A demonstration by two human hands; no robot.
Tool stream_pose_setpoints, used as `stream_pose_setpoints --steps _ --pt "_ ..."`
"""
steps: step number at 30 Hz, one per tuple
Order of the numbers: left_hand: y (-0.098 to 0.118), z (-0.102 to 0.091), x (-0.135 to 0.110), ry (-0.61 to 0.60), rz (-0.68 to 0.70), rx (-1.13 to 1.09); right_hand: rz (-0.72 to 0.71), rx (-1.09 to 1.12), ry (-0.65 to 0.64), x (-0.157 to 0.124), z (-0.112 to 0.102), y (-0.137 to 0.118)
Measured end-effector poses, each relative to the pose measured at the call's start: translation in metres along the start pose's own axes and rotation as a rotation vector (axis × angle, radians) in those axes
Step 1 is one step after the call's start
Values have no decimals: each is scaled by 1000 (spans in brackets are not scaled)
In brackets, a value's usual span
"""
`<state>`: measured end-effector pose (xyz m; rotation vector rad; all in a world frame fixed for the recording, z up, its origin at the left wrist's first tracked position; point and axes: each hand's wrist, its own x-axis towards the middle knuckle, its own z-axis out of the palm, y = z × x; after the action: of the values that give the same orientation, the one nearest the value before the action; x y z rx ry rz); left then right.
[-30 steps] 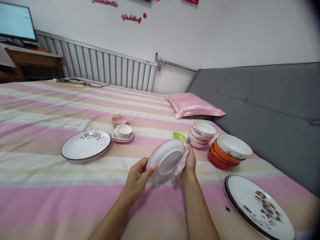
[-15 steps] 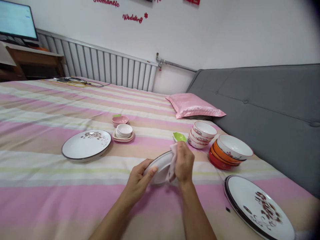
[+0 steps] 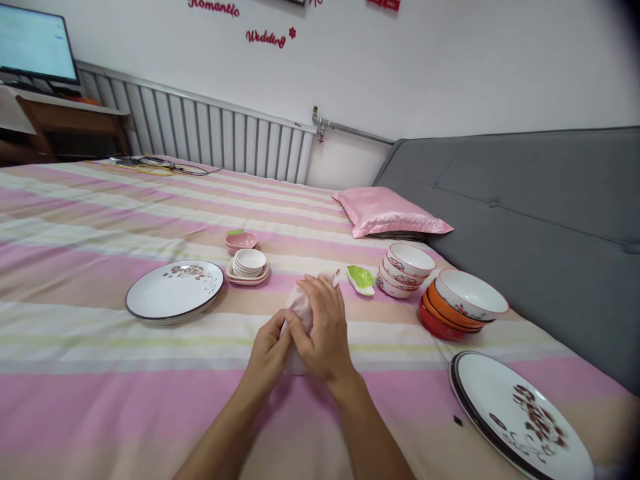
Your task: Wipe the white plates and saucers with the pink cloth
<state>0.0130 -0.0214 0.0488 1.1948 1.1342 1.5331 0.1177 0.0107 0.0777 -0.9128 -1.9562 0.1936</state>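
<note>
Over the striped bed, my left hand (image 3: 269, 353) grips the near edge of a small white plate (image 3: 291, 363), which is almost wholly hidden. My right hand (image 3: 323, 327) lies over the plate's face, pressing a pale pink cloth (image 3: 301, 301) against it. Both hands are closed and touch each other at the fingers. A small green leaf-shaped dish (image 3: 361, 279) lies just right of my right hand.
A flowered plate (image 3: 174, 298) lies to the left, with a stack of tiny white saucers (image 3: 249, 263) and a pink dish (image 3: 241, 240) behind it. Red-patterned bowls (image 3: 404, 268), orange bowls (image 3: 460, 307), another flowered plate (image 3: 523, 417), a pink pillow (image 3: 387, 210) and a grey headboard (image 3: 550, 220) are at the right.
The plate has tipped from facing me to nearly hidden under my hands. My right hand has swept the cloth leftward from the plate's right rim across its face, uncovering the green dish.
</note>
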Motion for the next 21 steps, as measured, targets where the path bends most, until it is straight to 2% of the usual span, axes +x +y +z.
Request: stream_pose_setpoints --steps 5,8,11,14,18,21 --pt "2 0 3 -9 -46 -43 181 350 130 2 -6 8" --pt "1 0 3 -4 -82 -48 381 520 268 4 -4 18" --pt "1 -1 2 -8 -72 -13 634 577 421 5 0 33" --pt "2 -1 2 -26 -56 26 795 656 421 5 1 44" --pt "3 -1 2 -30 -58 51 862 793 354 6 -8 49" --pt "5 0 2 -44 -57 60 887 810 313 7 -15 50"
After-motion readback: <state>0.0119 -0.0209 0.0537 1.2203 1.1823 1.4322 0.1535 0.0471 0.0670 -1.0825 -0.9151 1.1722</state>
